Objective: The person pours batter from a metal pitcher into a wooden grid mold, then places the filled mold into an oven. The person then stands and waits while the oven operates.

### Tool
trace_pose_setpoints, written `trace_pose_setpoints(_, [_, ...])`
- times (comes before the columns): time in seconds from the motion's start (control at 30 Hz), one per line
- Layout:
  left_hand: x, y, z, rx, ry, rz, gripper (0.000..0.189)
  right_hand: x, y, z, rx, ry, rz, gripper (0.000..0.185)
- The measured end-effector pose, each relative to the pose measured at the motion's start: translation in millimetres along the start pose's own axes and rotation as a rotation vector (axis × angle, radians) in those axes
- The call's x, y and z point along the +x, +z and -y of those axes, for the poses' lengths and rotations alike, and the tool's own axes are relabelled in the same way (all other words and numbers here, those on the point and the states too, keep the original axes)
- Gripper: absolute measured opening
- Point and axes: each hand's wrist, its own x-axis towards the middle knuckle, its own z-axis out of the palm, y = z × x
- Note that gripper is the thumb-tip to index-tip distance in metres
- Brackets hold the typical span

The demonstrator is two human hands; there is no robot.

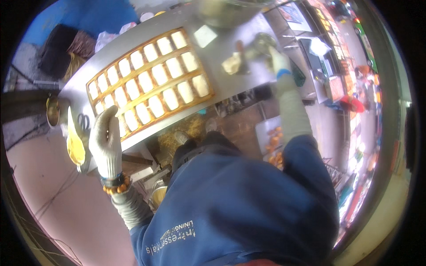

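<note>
A framed tray of pale rectangular blocks in three rows [149, 87] lies on the metal table [229, 79]. My left hand [107, 141], in a white knitted glove, is at the tray's near left corner with its fingers close together; whether it grips the rim I cannot tell. Far to the right, my gloved right hand [279, 60] is at a round metal container [265, 43], blurred; its fingertips are unclear. Left of the hand on that side lies a crumpled pale cloth or bag [232, 64]. A white square piece [205, 36] rests beyond the tray's far right corner.
At the left end are scissors [83, 121], a long dish or scoop with yellow contents [76, 149] and a metal pot [53, 111]. A large round vessel [226, 11] stands at the far edge. Below right, a white tray [263, 133] holds orange-brown pieces. A street scene lies at right.
</note>
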Motion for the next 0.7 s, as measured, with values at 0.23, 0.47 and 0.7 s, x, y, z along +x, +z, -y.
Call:
trace_pose_setpoints(0.23, [45, -39, -212, 0.366, 0.844, 0.221, 0.027, -61, -30, -108, 0.075, 0.131, -0.077, 0.05])
trace_pose_setpoints(0.47, [25, -23, -304, 0.148, 1.578, 0.576, 0.028, -285, -93, -294, 0.127, 0.414, -0.335, 0.05])
trace_pose_setpoints(0.7, [-50, 1, -333, -0.078, 1.949, 0.618, 0.031, -538, -109, -393, 0.409, 0.694, -0.852, 0.048])
